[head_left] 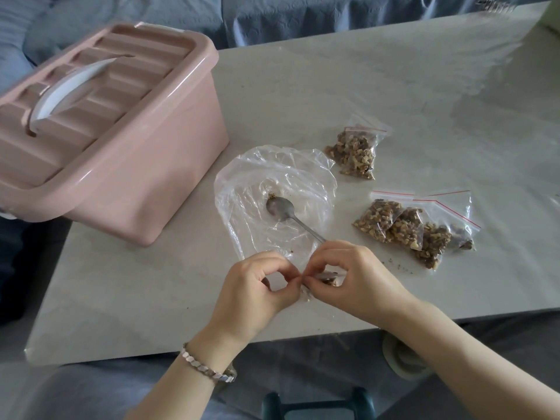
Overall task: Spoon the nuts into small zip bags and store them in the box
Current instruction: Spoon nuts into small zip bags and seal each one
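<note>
My left hand (259, 286) and my right hand (354, 277) meet near the table's front edge, pinching a small zip bag (325, 278) with a few nuts between their fingertips; most of the bag is hidden. Just beyond lies a large, nearly empty clear plastic bag (272, 177) with a metal spoon (280, 207) resting in it. One filled zip bag of nuts (353, 153) lies to the right of it. Closer to me, a cluster of filled zip bags (412, 228) overlaps. The pink box (121, 165) stands at the left with its lid closed.
The pale table (333, 86) runs far to the right and back. A blue-grey sofa (272, 16) lies behind the table. Crumbs (400, 266) dot the surface near the bag cluster. A bracelet (209, 366) circles my left wrist.
</note>
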The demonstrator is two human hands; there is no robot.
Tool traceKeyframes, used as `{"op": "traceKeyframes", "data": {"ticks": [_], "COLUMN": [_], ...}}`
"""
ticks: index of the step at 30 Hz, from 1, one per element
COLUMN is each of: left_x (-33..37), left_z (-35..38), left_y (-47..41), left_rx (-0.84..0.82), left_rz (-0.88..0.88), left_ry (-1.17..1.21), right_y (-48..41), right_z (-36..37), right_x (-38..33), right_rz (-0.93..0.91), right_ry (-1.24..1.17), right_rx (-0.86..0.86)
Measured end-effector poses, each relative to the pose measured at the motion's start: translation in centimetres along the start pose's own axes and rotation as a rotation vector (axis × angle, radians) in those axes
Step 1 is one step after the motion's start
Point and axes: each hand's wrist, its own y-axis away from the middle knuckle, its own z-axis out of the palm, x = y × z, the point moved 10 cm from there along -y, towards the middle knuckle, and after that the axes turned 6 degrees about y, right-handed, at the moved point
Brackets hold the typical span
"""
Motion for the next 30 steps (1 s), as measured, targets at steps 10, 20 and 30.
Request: {"op": "traceKeyframes", "data": {"ticks": [10,20,30], "left_x": [0.4,0.8,1.9], "left_z": [-0.5,-0.8,-0.3], "left_y": [0.1,-0.3,-5.0], "left_rx": [0.066,0.061,0.079], "left_rz": [0.079,0.086,-0.076], "left_ry": [-0.079,0.023,0.010], "right_y": [0.4,1.5,0.3], "right_z": [-1.2,-3.7,-10.1], "right_x": [1.6,3.0,4.3], "right_rz": [0.095,0.125,0.247], "right_ry": [-0.055,0.041,-0.033], "right_rx": [0.024,0.047,0.349]}}
